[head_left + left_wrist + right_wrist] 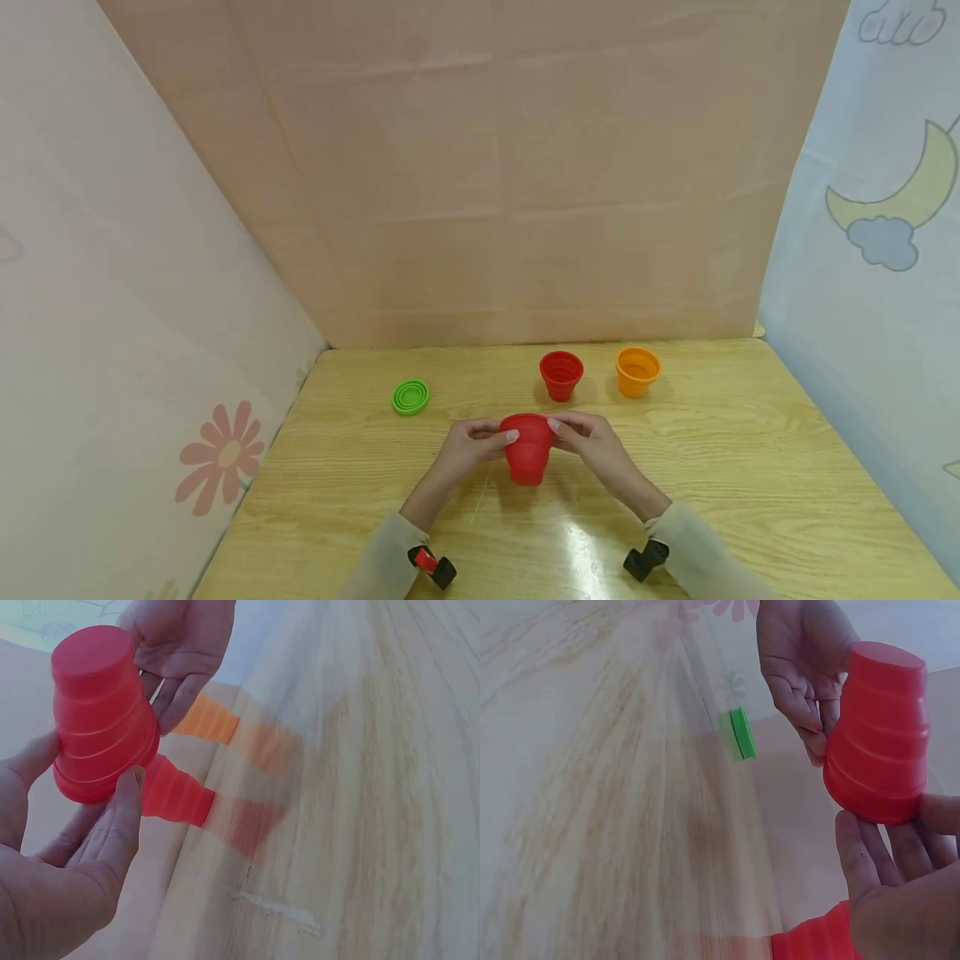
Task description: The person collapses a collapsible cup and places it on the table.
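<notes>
A red collapsible cup (528, 457) is held between both hands, pulled out tall with its ridged wall slightly uneven. My left hand (467, 450) pinches the rim from the left, thumb on the near side. On the opposite side, my right hand (596, 448) pinches the rim with its thumb and fingers. The narrow base of this cup (101, 656) points down toward the table and toward me. Its inside is hidden in all views.
Behind the hands stand a second red collapsible cup (561, 377) and an orange one (637, 372), both extended and upright. A green collapsible cup (410, 397), folded flat, lies to the left on the wooden table (337, 500). Fabric walls enclose the back and sides.
</notes>
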The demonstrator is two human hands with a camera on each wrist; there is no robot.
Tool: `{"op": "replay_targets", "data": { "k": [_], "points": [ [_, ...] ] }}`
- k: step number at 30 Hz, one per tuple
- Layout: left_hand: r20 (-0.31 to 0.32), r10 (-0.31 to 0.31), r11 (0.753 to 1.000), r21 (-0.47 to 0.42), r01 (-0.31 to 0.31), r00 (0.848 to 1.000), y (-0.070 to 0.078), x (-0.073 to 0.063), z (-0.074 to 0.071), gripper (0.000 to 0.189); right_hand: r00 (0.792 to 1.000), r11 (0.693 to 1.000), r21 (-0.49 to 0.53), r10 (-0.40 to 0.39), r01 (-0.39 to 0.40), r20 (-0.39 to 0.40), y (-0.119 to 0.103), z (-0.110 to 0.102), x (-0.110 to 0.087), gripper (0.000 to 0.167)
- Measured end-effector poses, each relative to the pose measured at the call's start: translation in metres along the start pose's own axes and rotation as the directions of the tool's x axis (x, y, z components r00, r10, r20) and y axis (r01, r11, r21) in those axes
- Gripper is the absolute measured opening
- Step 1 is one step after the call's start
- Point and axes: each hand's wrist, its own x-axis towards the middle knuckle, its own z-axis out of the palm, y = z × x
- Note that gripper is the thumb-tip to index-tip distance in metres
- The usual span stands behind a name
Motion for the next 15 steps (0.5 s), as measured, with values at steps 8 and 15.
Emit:
{"op": "replay_targets", "data": {
  "k": [8, 15],
  "points": [
    [0.106, -0.056, 0.994, 0.097, 0.046, 0.993, 0.002, -0.0034, 0.0002, 0.041, 0.998, 0.997, 0.054, 0.051, -0.052, 0.024, 0.0067, 0.0008, -0.001, 0.045],
    [0.138, -0.035, 0.996, 0.088, 0.022, 0.99, 0.0023, -0.0033, -0.002, 0.05, 0.991, 0.983, 0.122, 0.131, -0.134, 0.031, 0.0076, 0.0021, -0.0027, 0.043]
  ]
}}
